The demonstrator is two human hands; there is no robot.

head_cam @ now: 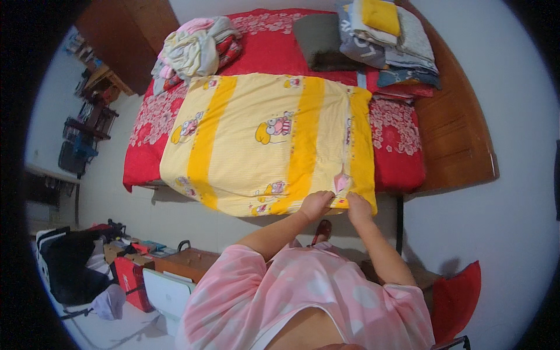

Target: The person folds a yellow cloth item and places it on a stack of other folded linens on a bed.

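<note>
A yellow striped quilt cover (249, 118) with cartoon frog prints lies spread over the bed, its near edge hanging past the mattress. Close to its near right corner, my left hand (317, 204) grips the cover's edge. My right hand (360, 208) pinches the same edge a little further right, and a short stretch of cloth runs between the two. Just beyond my fingers, a seam opening (341, 180) gapes and shows pink fabric inside. My fingertips are partly hidden by the cloth and the backs of my hands.
A red floral bedsheet (267, 48) covers the bed. Crumpled bedding (192, 50) sits at the far left; folded textiles (411, 48) are piled by the wooden headboard (455, 131). Behind me stand a white printer (168, 291) and a red cloth (457, 302).
</note>
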